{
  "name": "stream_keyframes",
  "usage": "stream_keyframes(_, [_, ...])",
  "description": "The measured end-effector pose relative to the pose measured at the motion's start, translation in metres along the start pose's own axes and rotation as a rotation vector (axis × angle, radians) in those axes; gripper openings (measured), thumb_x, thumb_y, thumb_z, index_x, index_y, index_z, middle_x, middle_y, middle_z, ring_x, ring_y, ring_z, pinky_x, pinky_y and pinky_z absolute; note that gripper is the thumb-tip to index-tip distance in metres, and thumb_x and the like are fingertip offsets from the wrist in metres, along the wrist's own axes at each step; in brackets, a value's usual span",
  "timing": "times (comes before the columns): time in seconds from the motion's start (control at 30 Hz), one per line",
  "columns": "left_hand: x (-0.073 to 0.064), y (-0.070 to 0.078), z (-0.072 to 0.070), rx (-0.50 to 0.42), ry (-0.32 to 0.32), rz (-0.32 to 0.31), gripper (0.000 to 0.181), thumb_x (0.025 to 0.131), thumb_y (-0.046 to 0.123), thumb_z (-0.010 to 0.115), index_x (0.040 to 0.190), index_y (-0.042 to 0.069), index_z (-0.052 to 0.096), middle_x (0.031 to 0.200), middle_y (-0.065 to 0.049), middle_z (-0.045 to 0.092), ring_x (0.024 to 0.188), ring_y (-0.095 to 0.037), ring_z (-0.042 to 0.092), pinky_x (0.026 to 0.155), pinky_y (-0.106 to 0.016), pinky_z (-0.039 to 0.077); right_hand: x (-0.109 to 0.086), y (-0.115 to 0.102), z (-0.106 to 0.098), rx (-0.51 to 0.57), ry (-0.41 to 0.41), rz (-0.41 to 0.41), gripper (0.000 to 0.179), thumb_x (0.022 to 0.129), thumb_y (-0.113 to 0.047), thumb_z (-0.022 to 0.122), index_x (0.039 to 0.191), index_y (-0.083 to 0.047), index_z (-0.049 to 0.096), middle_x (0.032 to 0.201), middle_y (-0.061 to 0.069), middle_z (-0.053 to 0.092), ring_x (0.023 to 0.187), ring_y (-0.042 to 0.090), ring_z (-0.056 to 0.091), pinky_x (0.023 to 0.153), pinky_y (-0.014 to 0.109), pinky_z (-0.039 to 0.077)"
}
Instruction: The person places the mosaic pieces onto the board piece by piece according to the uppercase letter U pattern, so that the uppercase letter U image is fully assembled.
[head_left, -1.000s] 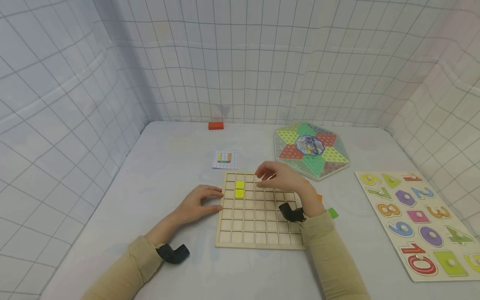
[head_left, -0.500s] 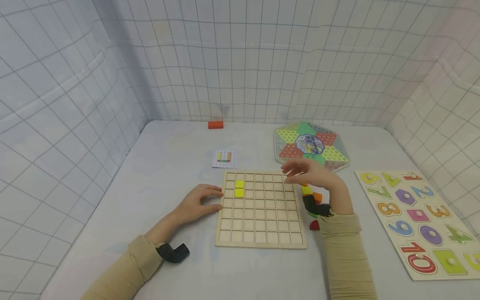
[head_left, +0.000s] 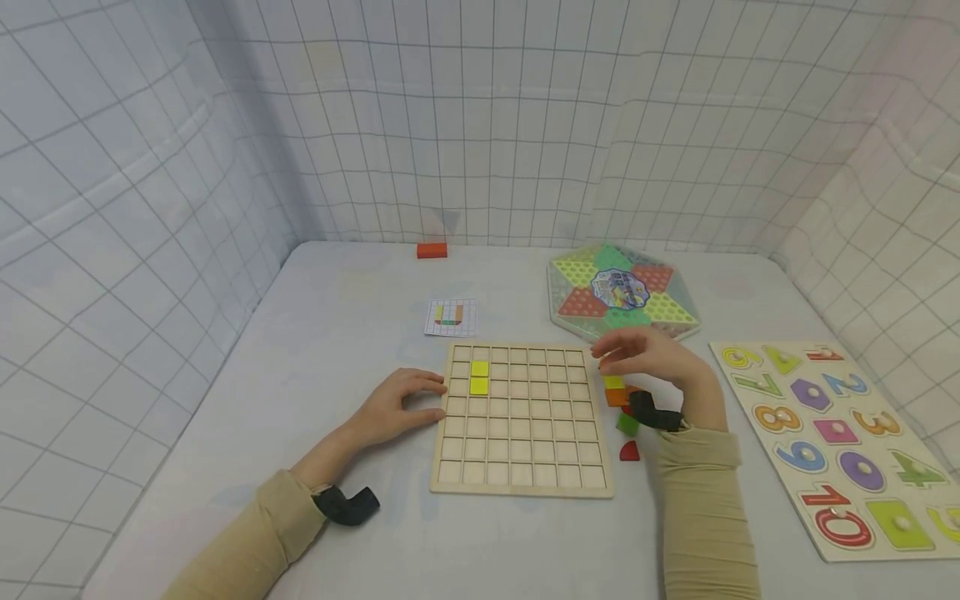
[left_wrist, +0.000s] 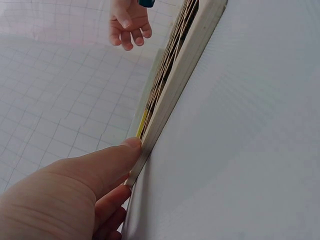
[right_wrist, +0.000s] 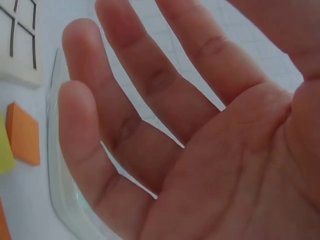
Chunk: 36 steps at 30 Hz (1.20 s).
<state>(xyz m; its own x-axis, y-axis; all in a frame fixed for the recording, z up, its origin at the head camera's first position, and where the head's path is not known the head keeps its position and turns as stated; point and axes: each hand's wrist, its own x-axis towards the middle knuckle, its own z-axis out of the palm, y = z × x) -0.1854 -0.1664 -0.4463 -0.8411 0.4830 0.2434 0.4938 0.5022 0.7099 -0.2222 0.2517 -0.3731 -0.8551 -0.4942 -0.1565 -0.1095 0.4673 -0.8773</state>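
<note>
My left hand (head_left: 395,407) rests with thumb and fingertips against the left side of a wooden grid board (head_left: 522,492). In the left wrist view, the thumb (left_wrist: 100,167) touches the board's edge (left_wrist: 172,85). Two yellow square tiles, an upper one (head_left: 480,368) and a lower one (head_left: 479,386), sit in cells at the board's upper left. Off its right edge, my right hand (head_left: 651,357) hovers over loose pieces, its fingers spread and bent slightly, holding nothing. Below it lie a yellow block (head_left: 613,382), an orange block (head_left: 617,397), a green block (head_left: 627,425) and a red quarter-round block (head_left: 630,451).
Behind the board lies a small pattern card (head_left: 451,317), with a red block (head_left: 432,251) near the back wall. A hexagonal star-patterned game board (head_left: 622,292) is at the back right. A number-and-shape puzzle board (head_left: 832,450) occupies the right side.
My right hand has moved right, from above the wooden board to over the loose pieces, uncovering the board's right part. The left hand has stayed in place.
</note>
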Motion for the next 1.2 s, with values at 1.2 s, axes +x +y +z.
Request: stream_keyframes(1.2, [0.0, 0.004, -0.001, -0.012, -0.015, -0.023, 0.037, 0.081, 0.03, 0.074, 0.113, 0.012, 0.068, 0.124, -0.002, 0.058, 0.12, -0.025, 0.046, 0.101, -0.046, 0.035, -0.011, 0.037, -0.01, -0.042, -0.045, 0.072, 0.038, 0.085, -0.014, 0.067, 0.118, 0.004, 0.06, 0.118, 0.021, 0.06, 0.094, 0.013, 0.058, 0.082, 0.029, 0.047])
